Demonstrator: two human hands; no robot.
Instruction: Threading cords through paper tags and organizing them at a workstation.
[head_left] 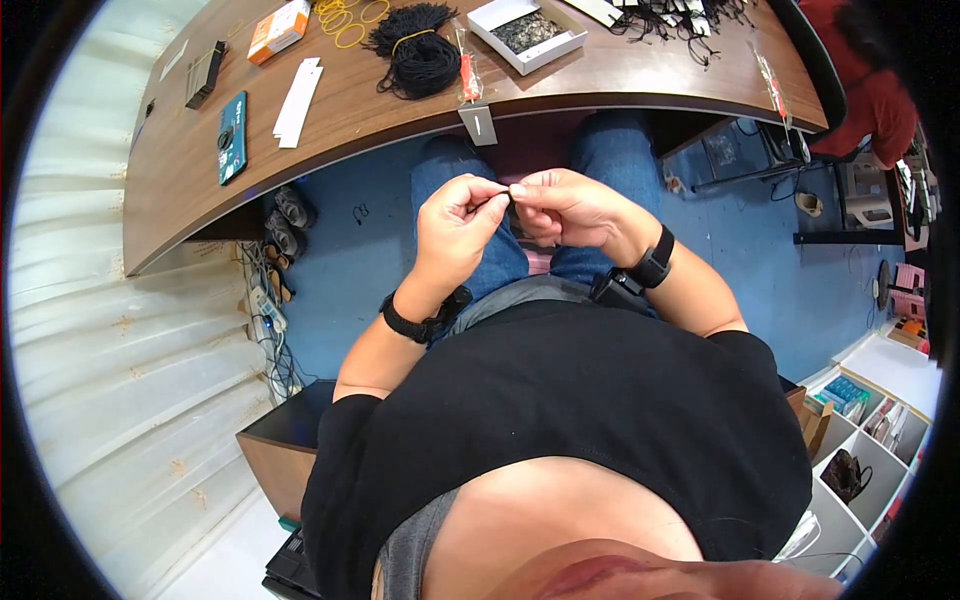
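My left hand (459,228) and my right hand (567,207) meet fingertip to fingertip above my lap, just off the desk's near edge. Each is closed in a pinch. Between them shows a tiny dark bit (512,196), too small and too covered by fingers to name. On the desk beyond lies a thick bundle of black cords (418,62), tied with a yellow band. A white open box (528,36) of small dark and shiny pieces stands to its right. More black cords with white tags (690,18) are spread at the far right.
The brown desk (370,112) holds yellow rubber bands (350,18), an orange-and-white box (279,31), white strips (298,103), and a teal flat case (232,138). A small white box (479,124) overhangs its edge. A person in red (868,90) sits at right.
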